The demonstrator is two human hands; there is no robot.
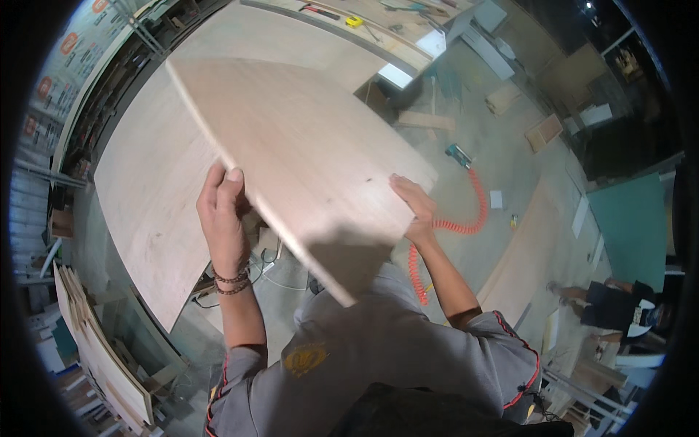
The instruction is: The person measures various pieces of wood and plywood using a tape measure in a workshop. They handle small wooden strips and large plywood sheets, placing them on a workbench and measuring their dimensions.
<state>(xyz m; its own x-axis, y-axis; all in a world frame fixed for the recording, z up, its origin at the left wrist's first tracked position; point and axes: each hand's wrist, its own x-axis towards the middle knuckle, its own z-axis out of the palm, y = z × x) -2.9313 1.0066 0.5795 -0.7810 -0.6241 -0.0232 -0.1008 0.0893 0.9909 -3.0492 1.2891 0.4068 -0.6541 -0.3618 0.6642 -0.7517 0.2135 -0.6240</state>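
Observation:
A pale plywood panel [298, 138] is held up in front of me, tilted, with its left edge toward me. My left hand [224, 211] grips that edge, thumb on top and fingers beneath. On the opposite edge, my right hand [413, 207] clasps the panel with its fingers over the upper face; its thumb is hidden. Below and to the left, a larger plywood sheet [156, 175] lies flat, partly covered by the held panel. A shadow falls across the panel's near corner.
A workbench at the far side bears a yellow tape measure [354, 22] and hand tools. A teal nail gun [459, 155] with a coiled red air hose [477, 211] lies on the floor at right. Boards [102, 342] lean at lower left. Another person [619, 309] is at far right.

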